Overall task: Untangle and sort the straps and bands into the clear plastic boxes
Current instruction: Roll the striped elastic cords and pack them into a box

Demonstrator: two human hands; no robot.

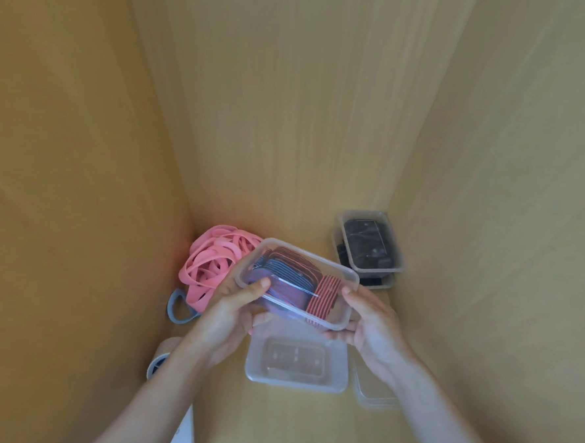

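Observation:
A clear plastic box (344,276) with a lid on it, filled with red, black and blue striped straps (324,293), is held tilted above the shelf floor. My left hand (241,304) grips its left end with the thumb on the lid. My right hand (367,318) grips its right end, thumb on top. A tangle of pink bands (210,260) lies in the back left corner, with a grey-blue band (178,306) in front of it. An empty clear box (296,358) sits just below the held one.
Two stacked clear boxes (368,243) with black straps stand in the back right corner. Clear lids (373,394) lie at the right of the empty box. A white roll (159,360) rests by the left wall. Wooden walls close in on three sides.

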